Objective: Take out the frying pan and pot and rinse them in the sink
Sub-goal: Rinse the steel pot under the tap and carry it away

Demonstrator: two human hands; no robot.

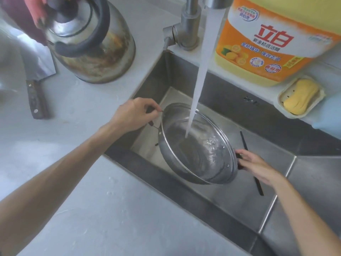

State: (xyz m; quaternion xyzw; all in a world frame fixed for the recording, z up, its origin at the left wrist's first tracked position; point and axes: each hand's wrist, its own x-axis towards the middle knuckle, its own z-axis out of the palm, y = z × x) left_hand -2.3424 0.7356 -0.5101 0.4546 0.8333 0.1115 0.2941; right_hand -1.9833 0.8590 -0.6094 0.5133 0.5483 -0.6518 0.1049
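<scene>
Bare forearms reach over the grey desk into the steel sink, where the pot is held tilted under the running tap. The left hand pinches one side handle; the right hand grips the other. Rinsing well likely means swirling water round the walls, then tipping it out.

just the one view here, from the camera on your head. it looks forward and steeply down into the sink, close in, with both your forearms reaching up from the bottom edge. wide-angle, so the desk edges bow. the tap and the detergent bottle get cropped at the top.
</scene>
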